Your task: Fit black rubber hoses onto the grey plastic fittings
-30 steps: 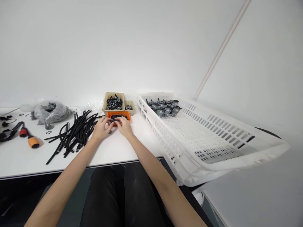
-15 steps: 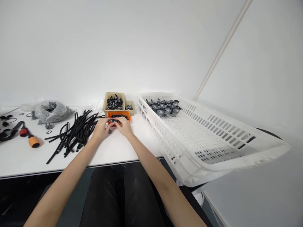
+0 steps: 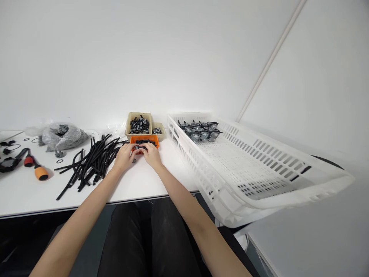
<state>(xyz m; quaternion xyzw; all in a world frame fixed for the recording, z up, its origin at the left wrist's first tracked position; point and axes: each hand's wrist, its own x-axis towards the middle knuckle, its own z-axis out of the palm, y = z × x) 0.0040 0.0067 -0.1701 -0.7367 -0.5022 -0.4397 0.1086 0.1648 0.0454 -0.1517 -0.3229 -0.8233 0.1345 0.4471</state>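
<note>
Just in front of an orange basket (image 3: 157, 141) of small black parts, my left hand (image 3: 124, 155) and my right hand (image 3: 152, 154) meet fingertip to fingertip. Pinched between them is a small dark part (image 3: 141, 147), seemingly a short black tube with a grey fitting at its left end. My fingers cover most of it. A small grey round piece (image 3: 134, 161) lies on the table below the hands. Left of my left hand spreads a loose pile of black rubber tubes (image 3: 93, 161).
Behind the basket are a beige bin (image 3: 129, 116) of grey-and-black parts and a smaller beige bin (image 3: 163, 135). A large white crate (image 3: 201, 169) with several clear assemblies (image 3: 203, 134) stands right. Leftward are a plastic bag of parts (image 3: 65, 138) and an orange-handled tool (image 3: 41, 173).
Both hands stay in nearly the same place, with small finger shifts around the held part. Nothing else has visibly moved.
</note>
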